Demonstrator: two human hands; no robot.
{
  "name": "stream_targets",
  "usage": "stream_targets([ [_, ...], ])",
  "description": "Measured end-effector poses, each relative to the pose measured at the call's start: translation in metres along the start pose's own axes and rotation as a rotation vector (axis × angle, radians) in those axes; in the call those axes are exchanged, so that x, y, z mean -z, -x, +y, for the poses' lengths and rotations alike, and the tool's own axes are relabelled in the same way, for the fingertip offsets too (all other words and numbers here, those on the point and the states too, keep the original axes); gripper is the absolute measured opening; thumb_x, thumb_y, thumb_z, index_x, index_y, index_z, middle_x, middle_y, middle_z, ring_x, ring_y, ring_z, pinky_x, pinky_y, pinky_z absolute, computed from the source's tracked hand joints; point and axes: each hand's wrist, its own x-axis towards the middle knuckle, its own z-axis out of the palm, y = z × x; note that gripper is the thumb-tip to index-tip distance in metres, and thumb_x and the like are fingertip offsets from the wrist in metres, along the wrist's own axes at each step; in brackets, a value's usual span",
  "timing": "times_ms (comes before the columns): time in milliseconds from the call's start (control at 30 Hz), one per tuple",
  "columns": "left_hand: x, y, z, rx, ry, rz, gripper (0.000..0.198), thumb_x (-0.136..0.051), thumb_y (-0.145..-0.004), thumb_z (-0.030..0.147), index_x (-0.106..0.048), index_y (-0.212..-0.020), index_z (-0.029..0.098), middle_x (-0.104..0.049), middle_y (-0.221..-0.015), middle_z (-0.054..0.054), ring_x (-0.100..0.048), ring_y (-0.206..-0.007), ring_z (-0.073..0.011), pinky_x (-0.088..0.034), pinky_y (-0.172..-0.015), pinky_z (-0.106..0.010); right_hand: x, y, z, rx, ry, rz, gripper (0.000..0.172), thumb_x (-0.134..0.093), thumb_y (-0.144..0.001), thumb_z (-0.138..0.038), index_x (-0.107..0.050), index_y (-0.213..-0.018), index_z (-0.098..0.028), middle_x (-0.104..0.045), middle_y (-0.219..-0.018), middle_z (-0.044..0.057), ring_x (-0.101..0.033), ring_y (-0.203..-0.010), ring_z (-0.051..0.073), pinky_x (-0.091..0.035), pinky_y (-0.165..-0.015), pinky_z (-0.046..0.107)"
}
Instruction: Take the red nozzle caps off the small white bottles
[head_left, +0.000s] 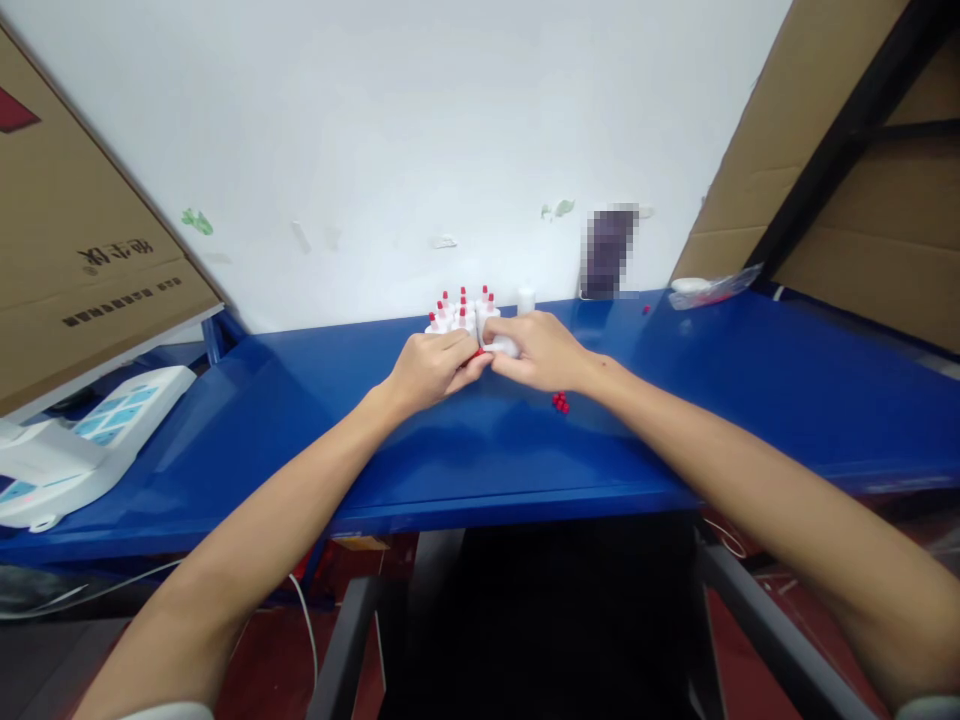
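Above the blue table my two hands meet in the middle of the view. My right hand point(541, 352) is closed around a small white bottle point(504, 346), which lies on its side with its nozzle toward the left. At that nozzle my left hand point(433, 372) pinches a small red cap point(481, 352). Whether the cap is seated on the nozzle cannot be made out. Just behind my hands stand several white bottles point(463, 318) with red-capped nozzles, upright and close together. A white bottle point(526, 300) with no red cap showing stands right of them.
Several loose red caps point(561, 402) lie in a small pile on the blue table point(450, 480). A phone-like dark object point(607, 252) leans on the wall. A clear plastic bag point(716, 288) lies back right; a white power strip point(112, 440) sits at left.
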Motion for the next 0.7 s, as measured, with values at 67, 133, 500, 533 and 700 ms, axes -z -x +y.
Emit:
stream_targets([
  [67, 0.0008, -0.001, 0.0003, -0.019, -0.023, 0.023, 0.037, -0.048, -0.105, 0.029, -0.05, -0.069, 0.019, -0.054, -0.058, 0.002, -0.045, -0.049, -0.0093, -0.03, -0.049, -0.026, 0.0002, 0.0007, -0.0023, 0.006, 0.005, 0.003, 0.032, -0.049, -0.085, -0.04, -0.068, -0.098, -0.018, -0.06, -0.069, 0.003, -0.046, -0.063, 0.017, -0.028, -0.063, 0.03],
  [133, 0.0008, -0.0014, 0.0007, -0.018, -0.023, 0.026, 0.038, -0.047, -0.105, 0.03, -0.048, -0.068, 0.019, -0.053, -0.057, 0.003, -0.044, -0.048, -0.0091, -0.03, -0.049, -0.026, 0.0004, 0.0015, -0.0042, 0.01, 0.011, 0.006, 0.032, -0.049, -0.085, -0.04, -0.068, -0.097, -0.018, -0.061, -0.07, 0.003, -0.046, -0.063, 0.017, -0.028, -0.063, 0.03],
  [500, -0.0034, 0.0028, 0.0015, 0.031, 0.043, 0.01, 0.034, -0.046, -0.106, 0.029, -0.05, -0.073, 0.019, -0.053, -0.061, 0.003, -0.046, -0.052, -0.0095, -0.032, -0.051, -0.025, 0.0005, 0.0006, -0.0031, -0.04, 0.045, 0.019, 0.032, -0.051, -0.083, -0.039, -0.069, -0.099, -0.018, -0.064, -0.072, 0.004, -0.048, -0.065, 0.018, -0.027, -0.062, 0.03],
  [533, -0.0038, 0.0029, 0.0017, 0.039, 0.056, 0.015, 0.034, -0.046, -0.106, 0.029, -0.05, -0.074, 0.019, -0.052, -0.061, 0.003, -0.046, -0.052, -0.0095, -0.032, -0.051, -0.025, 0.0006, 0.0006, -0.0031, -0.045, 0.048, 0.017, 0.032, -0.051, -0.083, -0.039, -0.069, -0.099, -0.018, -0.064, -0.073, 0.004, -0.048, -0.065, 0.018, -0.027, -0.062, 0.03],
  [700, -0.0053, 0.0028, 0.0047, 0.103, 0.143, 0.012, 0.033, -0.046, -0.105, 0.029, -0.05, -0.074, 0.019, -0.051, -0.062, 0.003, -0.043, -0.052, -0.0092, -0.034, -0.052, -0.024, 0.0017, 0.002, -0.0008, -0.028, 0.032, -0.024, 0.025, -0.053, -0.083, -0.039, -0.066, -0.092, -0.02, -0.061, -0.071, 0.002, -0.045, -0.063, 0.016, -0.025, -0.062, 0.03],
])
